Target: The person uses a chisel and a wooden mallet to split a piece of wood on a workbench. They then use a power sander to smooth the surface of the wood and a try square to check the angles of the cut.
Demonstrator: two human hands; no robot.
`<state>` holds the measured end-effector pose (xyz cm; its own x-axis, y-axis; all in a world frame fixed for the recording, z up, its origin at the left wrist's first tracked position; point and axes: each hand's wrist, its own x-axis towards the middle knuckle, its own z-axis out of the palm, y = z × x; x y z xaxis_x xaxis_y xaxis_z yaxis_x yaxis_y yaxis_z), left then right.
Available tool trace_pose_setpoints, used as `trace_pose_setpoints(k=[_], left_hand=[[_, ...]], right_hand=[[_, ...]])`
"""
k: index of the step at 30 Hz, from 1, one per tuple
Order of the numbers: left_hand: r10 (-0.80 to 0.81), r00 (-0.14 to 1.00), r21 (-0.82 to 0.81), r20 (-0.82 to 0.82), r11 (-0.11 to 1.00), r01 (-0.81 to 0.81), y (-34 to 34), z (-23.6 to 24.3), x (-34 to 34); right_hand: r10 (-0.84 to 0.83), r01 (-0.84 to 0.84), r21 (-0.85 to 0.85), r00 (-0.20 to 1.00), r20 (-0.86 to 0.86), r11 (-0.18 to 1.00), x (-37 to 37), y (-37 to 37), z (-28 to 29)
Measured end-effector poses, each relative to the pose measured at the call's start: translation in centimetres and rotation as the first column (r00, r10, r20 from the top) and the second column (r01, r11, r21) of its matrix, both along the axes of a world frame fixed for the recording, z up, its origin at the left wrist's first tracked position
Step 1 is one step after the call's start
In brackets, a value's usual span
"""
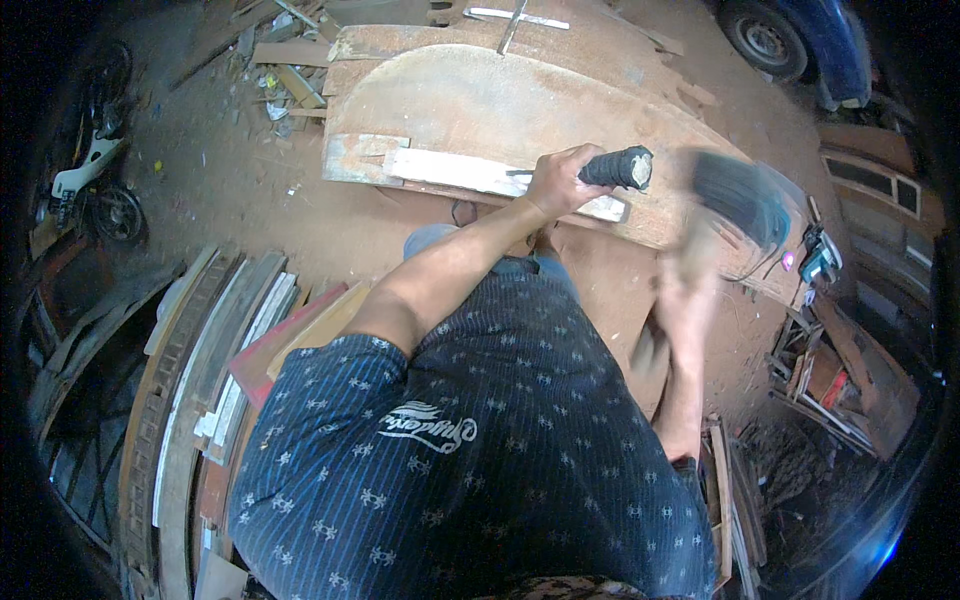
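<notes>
In the head view, my left grip (562,182) wraps closely round a black-bound handle (617,168) at upper centre, over the dusty surface (450,105); my right grip (687,300), right of centre, is blurred; I cannot tell its opening or hold.
</notes>
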<state>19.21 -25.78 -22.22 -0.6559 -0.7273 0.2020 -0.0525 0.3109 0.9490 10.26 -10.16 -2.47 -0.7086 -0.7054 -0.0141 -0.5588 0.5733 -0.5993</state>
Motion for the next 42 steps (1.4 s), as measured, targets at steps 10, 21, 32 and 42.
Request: trace_pose_setpoints(k=[10, 21, 32, 42], left_hand=[[-0.019, 0.998, -0.033, 0.060, 0.999, 0.021, -0.4, -0.5, -0.1], [-0.470, 0.725, -0.092, 0.504, 0.805, 0.586, 3.3, -4.8, -3.0], [0.023, 0.645, -0.180, 0.764, 0.967, 0.178, -4.6, -6.1, 8.3], [0.611, 0.565, -0.065, 0.554, 0.709, -0.702, -6.5, -5.6, 13.6]], right_hand=[[-0.182, 0.274, -0.217, 0.913, 0.366, 0.937, -0.6, 0.2, 1.0], [-0.222, 0.383, -0.063, 0.653, 0.724, 0.922, -2.3, 4.7, -5.6], [-0.324, 0.462, 0.024, 0.583, 0.745, 0.886, -7.3, 10.1, -8.1], [-0.134, 0.168, 0.036, 0.618, 0.775, 0.985, -13.4, 3.9, -7.3]])
